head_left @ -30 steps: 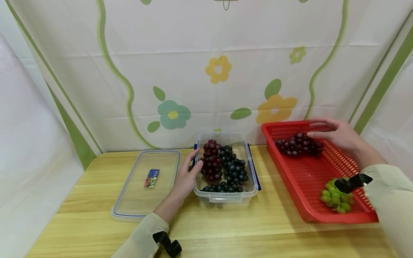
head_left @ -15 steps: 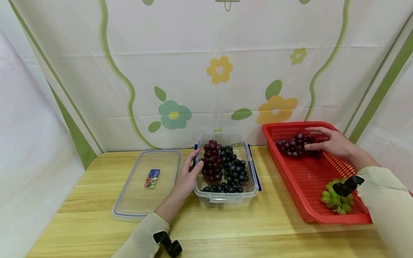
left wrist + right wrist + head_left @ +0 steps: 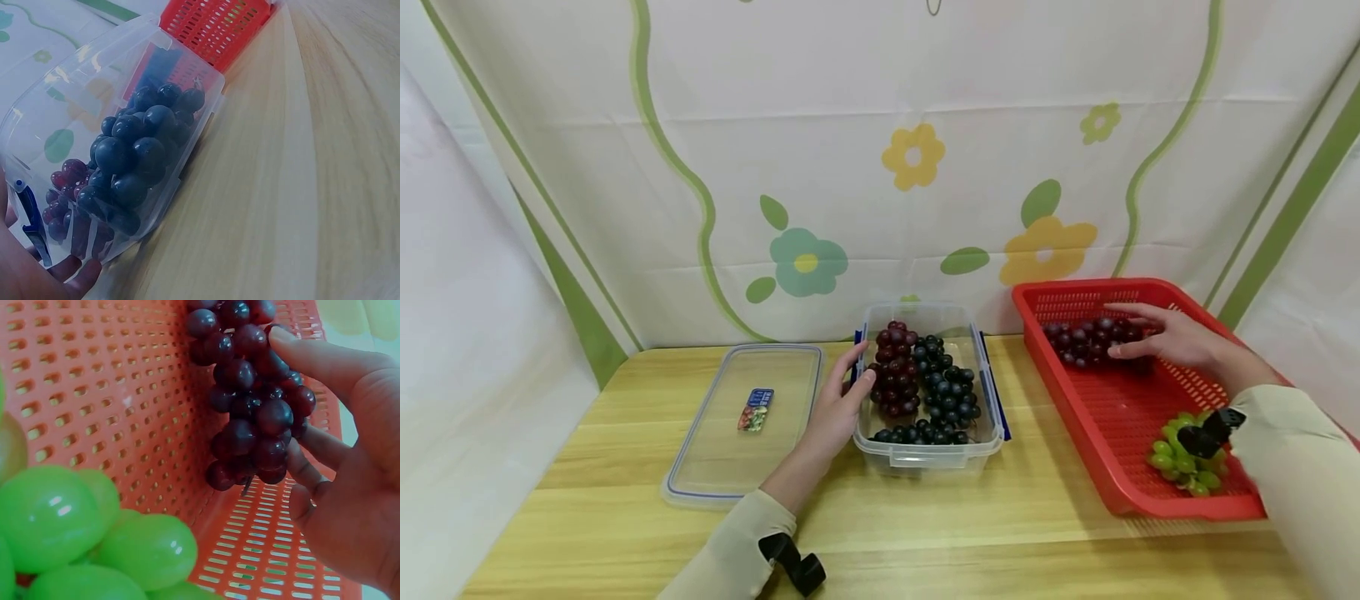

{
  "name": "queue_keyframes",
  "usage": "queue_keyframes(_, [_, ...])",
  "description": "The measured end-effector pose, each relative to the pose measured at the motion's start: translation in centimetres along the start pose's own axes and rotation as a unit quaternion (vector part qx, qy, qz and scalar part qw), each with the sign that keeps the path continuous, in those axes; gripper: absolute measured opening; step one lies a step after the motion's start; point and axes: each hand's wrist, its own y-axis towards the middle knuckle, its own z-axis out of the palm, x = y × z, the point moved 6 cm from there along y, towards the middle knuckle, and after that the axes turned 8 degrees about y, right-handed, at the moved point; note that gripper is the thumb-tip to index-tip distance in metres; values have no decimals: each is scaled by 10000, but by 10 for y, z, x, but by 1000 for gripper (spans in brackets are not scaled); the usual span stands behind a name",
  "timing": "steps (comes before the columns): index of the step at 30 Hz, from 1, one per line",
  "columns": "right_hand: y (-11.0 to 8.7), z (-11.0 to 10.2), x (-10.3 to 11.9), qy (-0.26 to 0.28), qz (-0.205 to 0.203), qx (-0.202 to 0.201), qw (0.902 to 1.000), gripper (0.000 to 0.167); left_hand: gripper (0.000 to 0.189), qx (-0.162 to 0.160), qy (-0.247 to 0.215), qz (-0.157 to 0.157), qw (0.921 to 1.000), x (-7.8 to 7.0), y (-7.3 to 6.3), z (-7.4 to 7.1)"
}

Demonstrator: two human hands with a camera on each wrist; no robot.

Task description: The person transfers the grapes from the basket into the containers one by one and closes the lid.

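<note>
A clear plastic food container [image 3: 936, 457] holds a dark red grape bunch [image 3: 895, 371] and black grapes [image 3: 951, 396]. My left hand [image 3: 829, 417] rests against its left side, near the blue side latch [image 3: 31, 222], thumb at the rim. Over on the right, my right hand [image 3: 1176, 337] grips a purple-red grape bunch [image 3: 250, 412] inside the red basket [image 3: 1082, 442]. In the right wrist view the thumb lies on one side of the bunch and the fingers curl in at the other; part of the contact is hidden. Green grapes [image 3: 1187, 458] lie at the basket's near end.
The container's flat lid [image 3: 715, 458], with a label [image 3: 756, 409] on it, lies left of the container on the wooden table [image 3: 880, 533]. Behind the table hangs a flower-printed cloth [image 3: 865, 167]. The basket's raised walls surround the right hand's area.
My right hand has moved left and down from the basket's far right side onto the purple-red grape bunch. My left hand has stayed at the container. The head view has shifted slightly.
</note>
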Motion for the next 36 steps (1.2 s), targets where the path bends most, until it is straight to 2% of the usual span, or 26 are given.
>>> queue_keyframes(3, [1, 4, 4, -241, -83, 76, 9996, 88, 49, -4, 10, 3, 10000, 0, 0, 0])
queue_keyframes(9, [5, 11, 7, -729, -204, -30, 9971, 86, 49, -21, 30, 21, 10000, 2, 0, -1])
queue_keyframes(15, [9, 15, 6, -656, -538, -77, 9964, 80, 49, -23, 14, -34, 10000, 3, -1, -1])
queue_keyframes(23, [11, 23, 5, -881, -785, 60, 9930, 78, 49, -21, -1, -61, 10000, 0, -1, 2])
queue_keyframes(28, [12, 24, 6, -979, -802, -140, 9919, 67, 48, -58, -7, -78, 10000, 1, -1, 1])
queue_keyframes(36, [9, 22, 5, -954, -682, -109, 9930, 63, 49, -45, 2, -14, 10000, 0, -1, 1])
